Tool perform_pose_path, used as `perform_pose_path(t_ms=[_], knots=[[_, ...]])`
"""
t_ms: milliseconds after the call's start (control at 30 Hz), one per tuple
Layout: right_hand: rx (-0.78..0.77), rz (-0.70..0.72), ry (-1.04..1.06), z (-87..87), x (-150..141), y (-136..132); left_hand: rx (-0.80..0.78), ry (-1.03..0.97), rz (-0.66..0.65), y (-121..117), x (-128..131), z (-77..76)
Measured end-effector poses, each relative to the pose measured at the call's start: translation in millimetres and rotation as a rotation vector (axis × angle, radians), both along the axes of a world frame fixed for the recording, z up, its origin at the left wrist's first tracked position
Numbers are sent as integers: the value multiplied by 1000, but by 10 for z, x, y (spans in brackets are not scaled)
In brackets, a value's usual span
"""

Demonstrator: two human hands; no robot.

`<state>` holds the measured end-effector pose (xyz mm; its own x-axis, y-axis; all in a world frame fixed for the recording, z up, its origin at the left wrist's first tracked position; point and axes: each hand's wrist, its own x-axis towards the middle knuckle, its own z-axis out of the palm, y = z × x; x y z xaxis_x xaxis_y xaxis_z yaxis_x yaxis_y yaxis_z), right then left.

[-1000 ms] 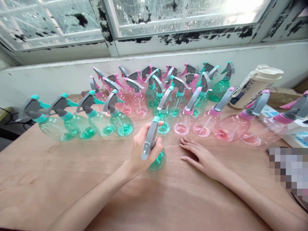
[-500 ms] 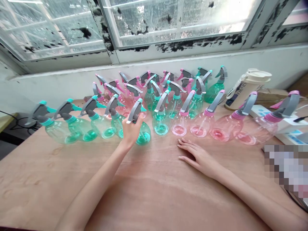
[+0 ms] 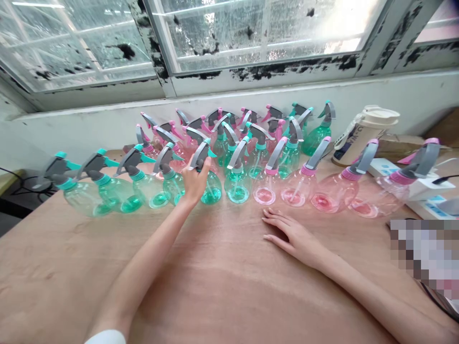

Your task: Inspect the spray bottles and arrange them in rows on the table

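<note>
My left hand (image 3: pixel 196 180) is closed around the neck of a green spray bottle (image 3: pixel 211 191) with a grey and teal trigger head. That bottle stands upright in the front row, level with its neighbours. To its left are several more green spray bottles (image 3: pixel 116 193); directly to its right is another green one (image 3: pixel 237 186). A pink spray bottle (image 3: pixel 265 188) and several more pink ones continue the row to the right. My right hand (image 3: pixel 292 234) lies flat on the wooden table (image 3: pixel 222 277), fingers spread, just in front of the pink bottles, holding nothing.
Behind the front row, more pink and green spray bottles (image 3: pixel 258 157) crowd toward the wall. A cream cup with a lid (image 3: pixel 366 136) stands at the back right, near white power strips (image 3: pixel 428 181). A blurred-out flat item (image 3: pixel 426 253) lies at the right edge.
My left hand has pushed the green spray bottle away from me, back into line with the front row. The right hand has stayed at its place on the table.
</note>
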<state>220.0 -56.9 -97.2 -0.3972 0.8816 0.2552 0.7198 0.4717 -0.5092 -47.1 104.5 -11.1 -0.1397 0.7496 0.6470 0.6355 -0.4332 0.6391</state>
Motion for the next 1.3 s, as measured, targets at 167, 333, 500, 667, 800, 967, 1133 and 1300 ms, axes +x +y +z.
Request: perform_pose_path(t_ms=[167,333,500,667,800,967,1133,1300], knots=[[-1,-6,17,0,1,-2,-15,2,-14,13,-36,-11],[-1,4,-2,4,-4,0,-44,33,-73,18,-87,1],[8,2,15,-9,-3,1,-36,40,-72,-35,-84,60],[9,5,13,-15,-2,1,-74,37,-74,-205,-76,110],[1,8,7,-11,-1,2,-141,-31,-111,-476,-156,78],[7,1,15,-25,0,5,-72,-95,-134,-940,-264,-15],[3,8,26,-48,5,11,-122,-120,-226,-1106,-35,-76],[22,8,36,-45,-6,14,-168,3,-263,-822,461,-73]])
